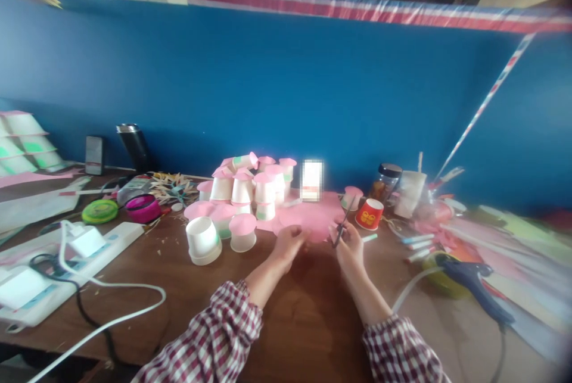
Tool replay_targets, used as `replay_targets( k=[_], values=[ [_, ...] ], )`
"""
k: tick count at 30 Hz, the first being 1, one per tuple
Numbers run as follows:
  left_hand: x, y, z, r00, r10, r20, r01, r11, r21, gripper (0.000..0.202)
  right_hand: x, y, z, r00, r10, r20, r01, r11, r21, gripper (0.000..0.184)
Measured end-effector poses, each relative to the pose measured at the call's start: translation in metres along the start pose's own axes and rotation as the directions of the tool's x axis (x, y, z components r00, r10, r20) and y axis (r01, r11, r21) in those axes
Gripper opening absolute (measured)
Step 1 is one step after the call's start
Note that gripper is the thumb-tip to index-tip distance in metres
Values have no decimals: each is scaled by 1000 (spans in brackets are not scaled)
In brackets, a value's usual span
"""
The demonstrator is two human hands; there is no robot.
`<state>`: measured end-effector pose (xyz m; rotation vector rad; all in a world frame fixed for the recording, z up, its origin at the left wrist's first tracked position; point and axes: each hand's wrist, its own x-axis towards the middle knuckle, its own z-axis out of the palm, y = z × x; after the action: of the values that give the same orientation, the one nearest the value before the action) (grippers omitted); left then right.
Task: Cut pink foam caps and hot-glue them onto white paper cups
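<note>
Pink paper (310, 216) is held between my two hands over the middle of the table. My left hand (289, 246) pinches its near left edge. In my right hand (351, 246) is a pair of dark scissors (340, 229), at the paper's right side; whether the blades are apart is too blurred to tell. Left of the paper, several white paper cups (242, 187) topped with pink paper discs are gathered in a stack. Closer to me, a white cup (201, 235) stands upside down beside a cup with a pink top (243, 231).
A red cup (369, 214), a lidded jar (388, 180) and another pink-topped cup (352, 197) stand at the right. A hot glue gun (480, 287) lies nearer me among paper sheets. Power strips (120, 237) with cables occupy the left. A blue partition (268, 85) closes off the back.
</note>
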<state>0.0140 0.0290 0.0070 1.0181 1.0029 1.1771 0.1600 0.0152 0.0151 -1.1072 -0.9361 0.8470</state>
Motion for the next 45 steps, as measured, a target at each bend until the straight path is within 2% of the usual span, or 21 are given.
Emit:
replay_targets(
  k=[2,5,8,11,14,21,27,45],
  values=[
    [4,6,-5,998,30,-60,-32,999,-26,31,-3,-2,1,997,33,75,-31,999,-20,47],
    [7,18,-13,991,39,-125,-60,985,-164,30,-10,-8,3,966,95,239,-79,994,-76,45],
    [9,27,-20,979,10,-203,-69,956,-286,33,-14,-12,3,902,164,400,-111,982,-152,46],
    [10,31,-24,966,-11,-257,-78,940,-331,36,-17,-11,3,830,181,528,-72,972,-222,45],
    [13,29,-25,959,-10,-283,-91,935,-342,37,-18,-10,2,776,182,603,-31,967,-252,44],
    [12,22,-20,966,-20,-256,-46,968,-248,35,-18,-9,1,719,198,666,6,957,-291,41],
    [8,23,-16,970,-18,-243,-31,980,-196,30,-17,-7,0,723,186,666,38,951,-307,40],
    [8,20,-17,981,-23,-195,-28,967,-253,33,-18,-9,2,753,198,628,55,932,-359,41]
  ],
)
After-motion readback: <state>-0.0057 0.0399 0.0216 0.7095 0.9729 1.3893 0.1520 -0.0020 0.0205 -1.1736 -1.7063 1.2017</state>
